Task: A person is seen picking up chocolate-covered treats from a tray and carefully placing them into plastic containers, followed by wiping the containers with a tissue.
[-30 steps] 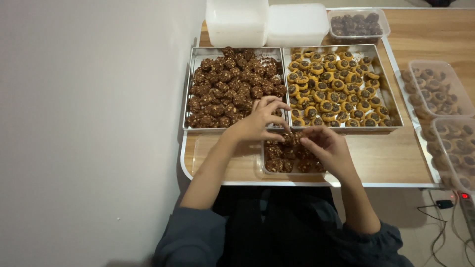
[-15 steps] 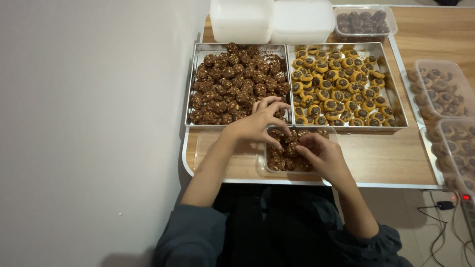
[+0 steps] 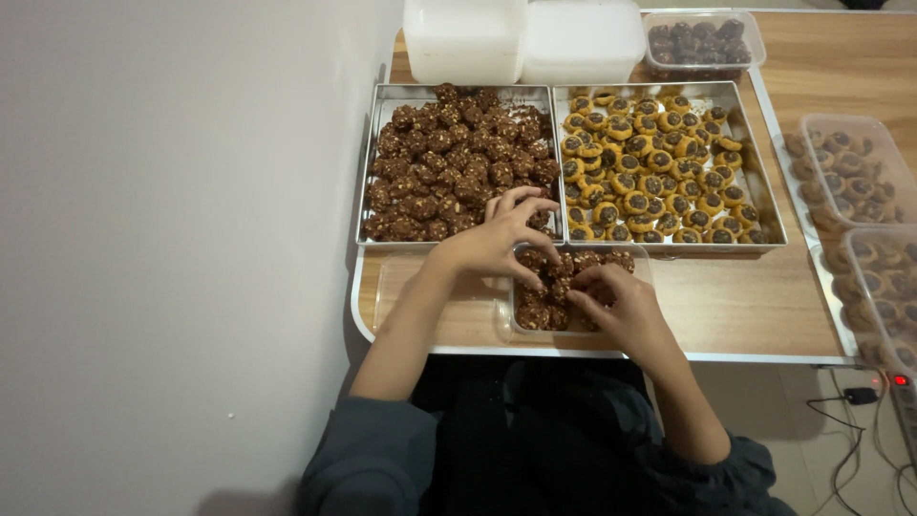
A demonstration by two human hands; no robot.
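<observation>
Clear plastic tub, dark nut-studded cookies, left hand spread, right hand pinching 1

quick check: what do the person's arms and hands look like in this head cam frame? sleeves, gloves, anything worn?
Both hands are bare: no gloves, and no rings or watch that I can make out on the left hand or right hand. The forearms are uncovered. Dark blue-grey sleeves are pushed up and bunched near the elbows, with a gathered cuff visible on the right side.
</observation>
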